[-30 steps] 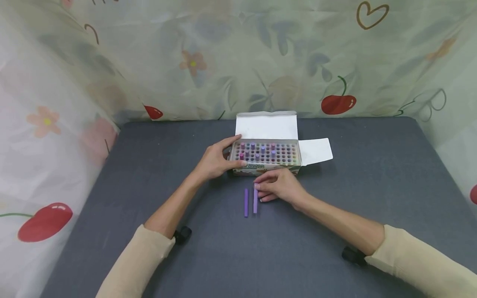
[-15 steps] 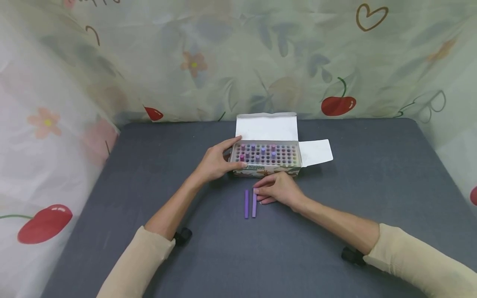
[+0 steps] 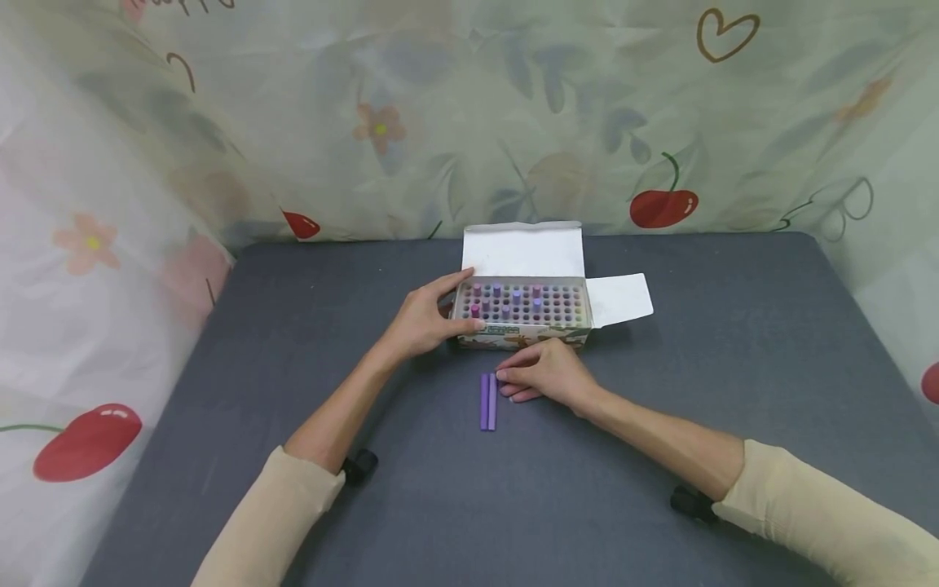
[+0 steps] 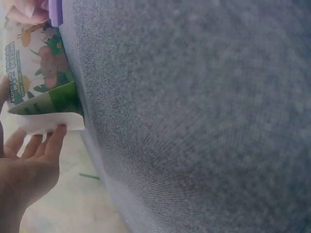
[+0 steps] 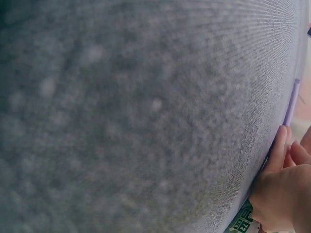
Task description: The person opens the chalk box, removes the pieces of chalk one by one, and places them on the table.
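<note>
A printed chalk box [image 3: 513, 336] stands lid up on the table, a holed tray [image 3: 572, 306] inside it. Several purple and pink chalk sticks poke up from the holes. My left hand [image 3: 425, 322] grips the box's left end, thumb at the front and index finger at the back; in the left wrist view other fingers rest at a white end flap [image 4: 48, 122]. A darker purple chalk stick [image 3: 484, 403] lies in front of the box. Right beside it is a light purple chalk stick [image 3: 492, 408], its far end at the fingertips of my right hand [image 3: 550, 375], which pinches it.
The lid [image 3: 523, 249] stands up at the back of the box. A white side flap [image 3: 620, 299] sticks out to the right. Beneath everything is a dark grey tabletop [image 3: 469, 514], with a printed curtain [image 3: 455, 122] behind its far edge.
My right hand has brought the light purple chalk stick slightly nearer and leftward, closing the gap to the darker one. The left hand has stayed at the box.
</note>
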Tool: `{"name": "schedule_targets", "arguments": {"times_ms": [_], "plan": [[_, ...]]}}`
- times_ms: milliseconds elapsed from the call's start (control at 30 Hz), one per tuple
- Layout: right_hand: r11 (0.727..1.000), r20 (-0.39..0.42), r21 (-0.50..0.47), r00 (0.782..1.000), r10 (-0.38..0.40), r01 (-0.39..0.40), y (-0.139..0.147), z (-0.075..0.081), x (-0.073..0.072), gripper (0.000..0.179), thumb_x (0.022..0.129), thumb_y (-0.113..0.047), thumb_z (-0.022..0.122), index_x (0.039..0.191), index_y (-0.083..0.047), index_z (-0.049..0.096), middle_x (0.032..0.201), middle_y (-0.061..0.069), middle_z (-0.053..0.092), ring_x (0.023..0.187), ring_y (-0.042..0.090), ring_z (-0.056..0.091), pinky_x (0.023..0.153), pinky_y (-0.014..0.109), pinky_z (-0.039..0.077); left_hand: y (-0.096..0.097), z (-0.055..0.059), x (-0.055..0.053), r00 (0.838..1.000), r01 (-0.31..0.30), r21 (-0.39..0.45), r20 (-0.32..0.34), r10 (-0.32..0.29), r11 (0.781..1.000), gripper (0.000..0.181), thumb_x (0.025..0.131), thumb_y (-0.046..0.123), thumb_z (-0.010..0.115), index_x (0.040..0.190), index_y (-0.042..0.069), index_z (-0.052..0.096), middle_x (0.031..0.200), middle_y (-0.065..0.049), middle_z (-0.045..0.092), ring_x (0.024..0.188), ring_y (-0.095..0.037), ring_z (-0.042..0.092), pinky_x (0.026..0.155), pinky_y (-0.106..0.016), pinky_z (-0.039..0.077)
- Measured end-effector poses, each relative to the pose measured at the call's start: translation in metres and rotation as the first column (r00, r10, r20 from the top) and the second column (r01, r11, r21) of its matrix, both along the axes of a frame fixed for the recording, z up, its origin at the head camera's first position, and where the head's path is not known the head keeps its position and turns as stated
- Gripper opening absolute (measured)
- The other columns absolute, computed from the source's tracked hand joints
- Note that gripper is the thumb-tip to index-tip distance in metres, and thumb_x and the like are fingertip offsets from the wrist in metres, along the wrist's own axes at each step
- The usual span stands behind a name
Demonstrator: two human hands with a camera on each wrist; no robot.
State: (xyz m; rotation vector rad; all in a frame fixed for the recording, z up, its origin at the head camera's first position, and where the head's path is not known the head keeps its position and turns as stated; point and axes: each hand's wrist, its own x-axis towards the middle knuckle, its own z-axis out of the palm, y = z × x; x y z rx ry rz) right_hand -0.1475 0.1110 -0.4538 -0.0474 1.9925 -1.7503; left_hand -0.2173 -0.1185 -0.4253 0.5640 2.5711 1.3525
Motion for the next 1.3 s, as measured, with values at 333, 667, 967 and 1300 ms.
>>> {"name": "schedule_targets", "arguments": {"times_ms": [333,667,967,1300], "plan": [[0.999,-0.022,-0.017,0.999,0.039,-0.04,0.006,0.004,0.0,0.026,0.09,-0.011,0.074,0.111,0.004,0.072,0.098,0.019,0.074,0.082,0.028,0.074,0.072,0.041,0.063,0.0,0.0,0.001,1.0,-0.006,0.007,0.01,0.006,1.0,0.083,0.083,0.027,0.083,0.154,0.021,0.039,0.156,-0.006,0.039,0.137,-0.021,0.044,0.11,-0.036,0.043],[0.983,-0.218,0.028,0.959,0.182,-0.18,0.01,0.021,-0.002,0.027,0.093,-0.014,0.072,0.111,0.006,0.072,0.102,0.021,0.073,0.086,0.034,0.073,0.073,0.043,0.063,-0.001,0.0,0.0,1.0,-0.009,0.01,0.012,0.009,1.0,0.083,0.083,0.028,0.083,0.154,0.022,0.04,0.155,-0.006,0.04,0.134,-0.021,0.047,0.109,-0.034,0.045],[0.975,-0.315,0.069,0.923,0.221,-0.21,0.022,0.041,-0.006,0.024,0.095,-0.014,0.07,0.113,0.002,0.072,0.107,0.022,0.071,0.093,0.039,0.07,0.077,0.045,0.061,0.001,0.0,0.0,1.0,-0.007,0.024,0.024,0.007,1.0,0.084,0.083,0.027,0.083,0.154,0.021,0.039,0.155,-0.007,0.04,0.133,-0.022,0.048,0.109,-0.034,0.045],[0.977,-0.39,0.183,0.903,0.177,-0.113,0.037,0.065,-0.018,0.021,0.092,-0.012,0.073,0.111,-0.005,0.075,0.101,0.013,0.074,0.088,0.033,0.071,0.076,0.038,0.061,0.001,0.001,0.0,1.0,0.003,0.021,0.025,-0.004,1.0,0.084,0.083,0.027,0.083,0.154,0.023,0.039,0.156,-0.007,0.038,0.136,-0.023,0.046,0.109,-0.032,0.045]]}}
